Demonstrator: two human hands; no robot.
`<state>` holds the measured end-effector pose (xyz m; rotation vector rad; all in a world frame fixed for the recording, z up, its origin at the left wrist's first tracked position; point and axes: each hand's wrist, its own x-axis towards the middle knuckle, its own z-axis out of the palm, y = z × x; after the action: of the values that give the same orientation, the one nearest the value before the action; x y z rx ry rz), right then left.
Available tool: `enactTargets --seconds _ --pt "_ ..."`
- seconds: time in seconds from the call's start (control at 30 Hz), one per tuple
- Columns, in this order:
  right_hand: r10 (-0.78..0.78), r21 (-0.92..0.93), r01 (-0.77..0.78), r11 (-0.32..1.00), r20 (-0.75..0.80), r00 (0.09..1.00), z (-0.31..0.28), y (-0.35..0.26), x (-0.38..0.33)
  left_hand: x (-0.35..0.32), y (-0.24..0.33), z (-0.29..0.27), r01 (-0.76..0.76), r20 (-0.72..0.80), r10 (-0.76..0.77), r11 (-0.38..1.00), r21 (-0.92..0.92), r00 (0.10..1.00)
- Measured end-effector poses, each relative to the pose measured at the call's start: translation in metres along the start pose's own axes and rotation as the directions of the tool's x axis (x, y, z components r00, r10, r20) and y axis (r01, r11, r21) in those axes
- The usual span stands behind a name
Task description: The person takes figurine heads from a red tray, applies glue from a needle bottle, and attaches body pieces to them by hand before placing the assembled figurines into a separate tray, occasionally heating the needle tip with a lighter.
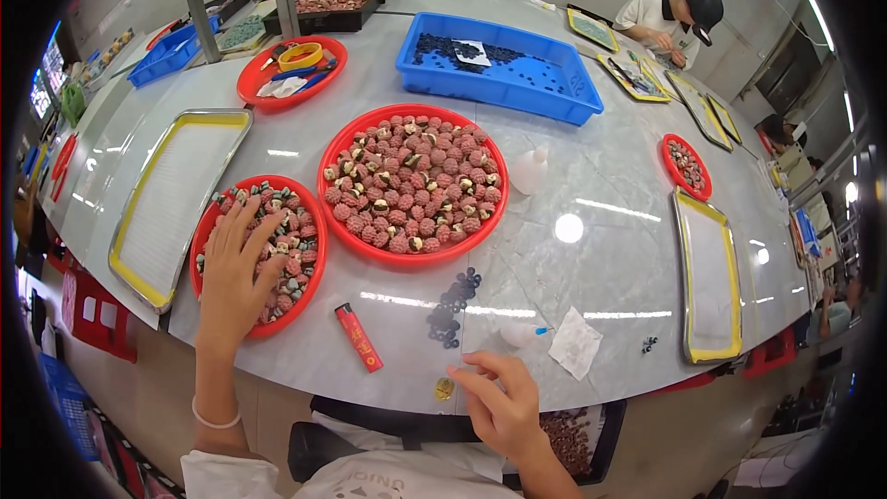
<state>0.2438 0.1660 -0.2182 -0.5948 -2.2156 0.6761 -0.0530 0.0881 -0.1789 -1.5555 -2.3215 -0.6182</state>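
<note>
My left hand (236,263) lies over a red round tray (321,263) of small pink knobbly pieces with grey-green and dark parts. Its fingers are spread on the pieces, and nothing shows gripped in them. At the table's front edge my right hand (504,402) hovers with loosely bent, parted fingers and no visible object in them. A small gold oval sticker (444,389) is just left of those fingertips. Dark ring-shaped pieces (453,307) lie in a loose pile beyond, beside a small white bottle with a blue tip (520,335).
A larger red tray (505,194) of pink knobbly balls stands ahead. Nearby lie a red slim object (358,337) and a white tissue (575,344). Yellow-edged metal trays (139,212) flank the workspace. Farther off are a blue tray (499,97) and a seated person (661,23).
</note>
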Motion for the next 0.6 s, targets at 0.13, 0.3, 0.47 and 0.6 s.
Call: enactTargets --seconds 0.13,0.3,0.47,0.6 --pt "-0.007 -0.014 0.008 1.0 0.021 1.0 -0.001 0.003 0.0 0.001 -0.001 0.004 -0.067 0.029 0.066 0.997 0.029 0.997" --pt "-0.008 -0.014 0.008 1.0 -0.001 1.0 0.0 0.005 0.001 -0.006 -0.001 -0.002 0.007 0.014 -0.008 1.0 0.015 1.0" --pt "-0.001 0.007 0.001 1.0 0.002 1.0 0.002 0.006 0.001 -0.002 -0.001 -0.003 0.083 -0.05 -0.083 0.997 -0.012 0.995" --pt "0.008 0.02 -0.008 1.0 0.008 1.0 0.002 0.006 0.001 0.004 -0.007 0.005 0.127 0.005 -0.127 0.985 -0.116 0.992"
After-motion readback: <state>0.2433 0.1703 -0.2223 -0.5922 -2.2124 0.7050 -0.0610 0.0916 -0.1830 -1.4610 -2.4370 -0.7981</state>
